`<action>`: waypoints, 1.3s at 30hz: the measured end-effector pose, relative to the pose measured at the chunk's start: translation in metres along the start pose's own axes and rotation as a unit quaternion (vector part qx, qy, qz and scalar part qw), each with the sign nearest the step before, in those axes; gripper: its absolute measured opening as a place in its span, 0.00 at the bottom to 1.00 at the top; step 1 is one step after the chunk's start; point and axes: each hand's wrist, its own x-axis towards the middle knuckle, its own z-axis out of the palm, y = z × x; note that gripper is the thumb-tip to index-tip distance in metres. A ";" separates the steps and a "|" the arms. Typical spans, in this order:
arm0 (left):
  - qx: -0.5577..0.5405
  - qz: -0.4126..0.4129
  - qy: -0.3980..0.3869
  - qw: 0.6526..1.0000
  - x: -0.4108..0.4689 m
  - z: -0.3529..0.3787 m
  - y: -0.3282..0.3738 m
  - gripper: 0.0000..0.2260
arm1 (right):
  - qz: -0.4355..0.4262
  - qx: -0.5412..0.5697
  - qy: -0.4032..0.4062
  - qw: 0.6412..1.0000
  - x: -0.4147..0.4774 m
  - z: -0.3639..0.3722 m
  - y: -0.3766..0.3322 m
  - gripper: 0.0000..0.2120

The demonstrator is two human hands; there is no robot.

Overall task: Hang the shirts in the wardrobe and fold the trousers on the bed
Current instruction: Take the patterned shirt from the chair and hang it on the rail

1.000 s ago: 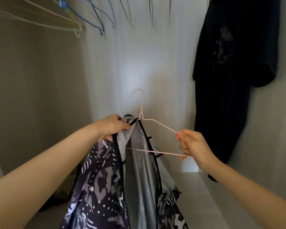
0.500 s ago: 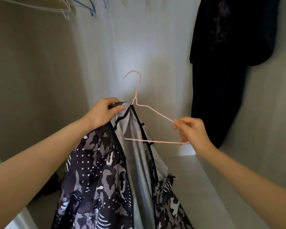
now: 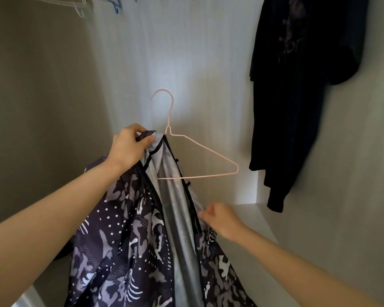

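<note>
One dark shirt hangs already; patterned shirt only half on its hanger, left grip clutching the collar, right grip blurred, hold unclear.

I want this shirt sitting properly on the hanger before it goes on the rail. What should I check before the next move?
1. The left hand grips the shirt at the collar: ok.
2. One side of the hanger is under the fabric: ok.
3. Its other side is covered: not ok, bare wire.
4. The right hand holds the shirt's front edge: cannot tell, blurred.
5. The hook is upright and free: ok.
</note>
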 end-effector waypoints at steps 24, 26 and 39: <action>0.132 0.250 -0.006 0.959 -0.008 -0.014 -0.018 0.10 | 0.012 0.078 0.224 0.971 0.033 -0.134 -0.015 0.16; 0.144 0.272 0.014 0.951 -0.005 -0.017 -0.008 0.10 | -0.024 -0.024 0.243 0.969 0.028 -0.147 -0.036 0.16; 0.056 0.281 0.220 0.933 0.060 -0.105 0.077 0.12 | -0.137 -0.338 0.400 0.841 -0.003 -0.279 -0.194 0.14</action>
